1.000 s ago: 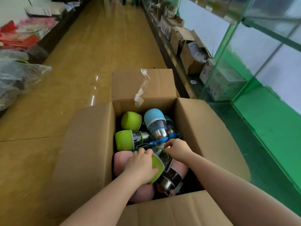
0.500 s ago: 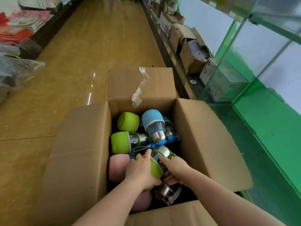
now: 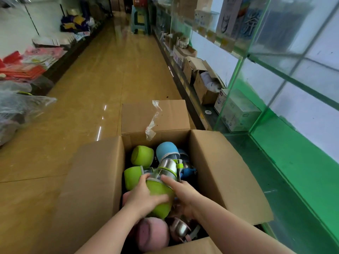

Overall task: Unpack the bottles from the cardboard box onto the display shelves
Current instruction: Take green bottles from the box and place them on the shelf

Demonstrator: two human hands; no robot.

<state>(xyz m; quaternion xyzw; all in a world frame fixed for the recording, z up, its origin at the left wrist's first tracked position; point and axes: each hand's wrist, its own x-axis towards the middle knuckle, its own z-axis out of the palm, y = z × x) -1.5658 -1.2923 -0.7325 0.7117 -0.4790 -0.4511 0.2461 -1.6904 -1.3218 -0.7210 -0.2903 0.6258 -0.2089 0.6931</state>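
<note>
Hands both grip one green bottle [image 3: 161, 187] above the open cardboard box [image 3: 216, 171]: left hand [image 3: 142, 197] curls round its sleeve, right hand [image 3: 180, 191] clasps the far side, fingertips hidden. Pink bottle [image 3: 150, 233] below lies partly covered by the forearms.

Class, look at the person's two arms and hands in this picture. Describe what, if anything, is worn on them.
Both forearms are bare up to the frame's edge: no sleeves show. The left hand and the right hand wear no gloves, and no watch, ring or bracelet is visible on either.
</note>
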